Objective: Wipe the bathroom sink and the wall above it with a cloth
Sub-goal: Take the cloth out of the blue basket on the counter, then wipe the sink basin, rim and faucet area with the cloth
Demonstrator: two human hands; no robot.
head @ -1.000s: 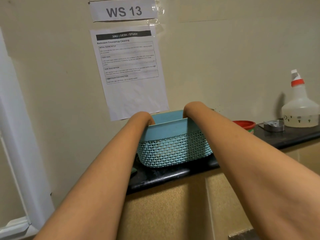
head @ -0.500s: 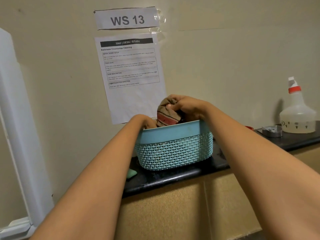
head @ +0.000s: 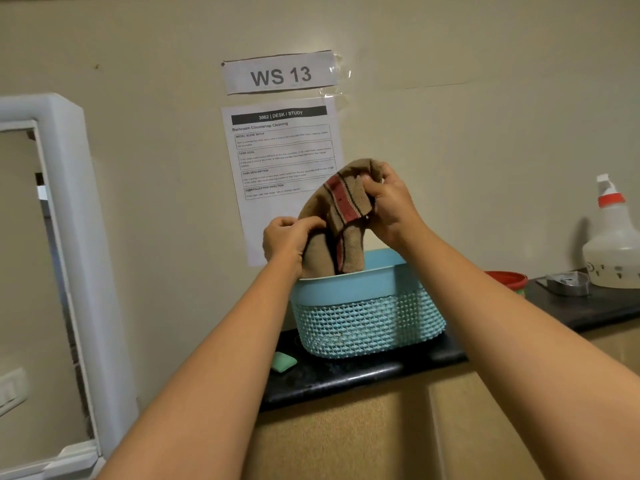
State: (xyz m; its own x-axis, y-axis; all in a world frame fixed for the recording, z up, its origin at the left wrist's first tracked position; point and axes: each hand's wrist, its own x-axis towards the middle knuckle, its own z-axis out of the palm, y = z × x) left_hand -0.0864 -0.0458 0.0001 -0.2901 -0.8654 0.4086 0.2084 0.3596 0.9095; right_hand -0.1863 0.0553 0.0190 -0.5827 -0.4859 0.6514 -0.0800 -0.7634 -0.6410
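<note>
A brown cloth (head: 341, 211) with red and dark stripes hangs above a light blue woven basket (head: 367, 317), its lower end still inside the basket. My right hand (head: 389, 202) grips the cloth's top, bunched in the fingers. My left hand (head: 289, 239) pinches its lower left edge just above the basket rim. The basket stands on a black counter (head: 349, 374) against a beige wall (head: 467, 150). No sink is in view.
A white spray bottle (head: 613, 244) with a red collar, a small metal dish (head: 568, 284) and a red lid (head: 509, 278) stand on the counter at right. A green soap bar (head: 284, 362) lies left of the basket. Taped papers (head: 282, 168) hang on the wall; a white frame (head: 69, 237) stands left.
Both hands were down inside the basket. They have come up with the cloth, the right hand lifting it higher, and the left hand now holds its edge.
</note>
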